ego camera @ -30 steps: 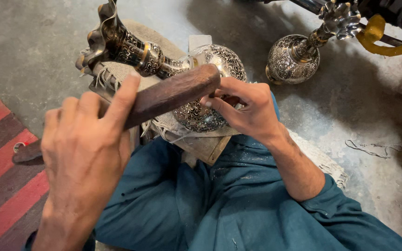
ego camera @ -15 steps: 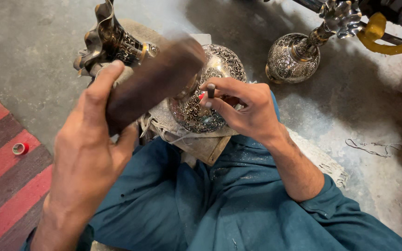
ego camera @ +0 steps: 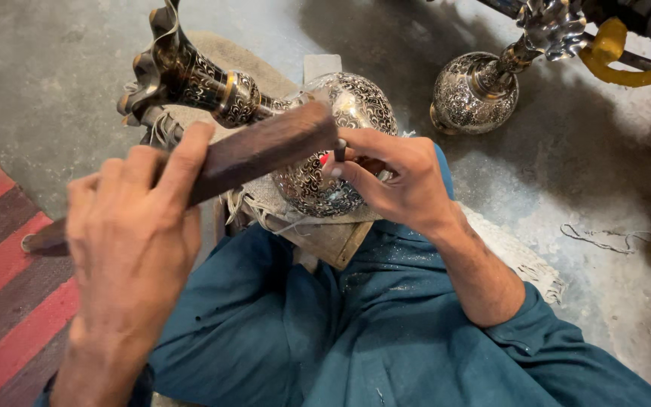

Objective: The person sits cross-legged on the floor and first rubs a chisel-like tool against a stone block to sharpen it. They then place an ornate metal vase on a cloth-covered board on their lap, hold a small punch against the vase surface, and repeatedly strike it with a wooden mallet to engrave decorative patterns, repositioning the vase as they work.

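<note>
An engraved metal vase [ego camera: 340,105] lies on its side on a cloth-covered block [ego camera: 325,234] in front of my lap, its flared neck [ego camera: 182,68] pointing left. My left hand [ego camera: 133,234] grips a dark wooden mallet block [ego camera: 265,147], whose far end is down beside the top of a small metal chisel [ego camera: 338,149]. My right hand [ego camera: 397,177] pinches that chisel against the vase's round belly, fingers resting on the metal.
A second engraved vase [ego camera: 475,92] lies on the concrete floor at upper right, next to a yellow hook-shaped piece [ego camera: 612,60]. A red striped mat [ego camera: 1,256] lies at left. My teal-clothed legs [ego camera: 325,339] fill the foreground.
The wooden block rose and tilted up half a second ago, then came back down toward the chisel. My right hand and the vase stayed in place.
</note>
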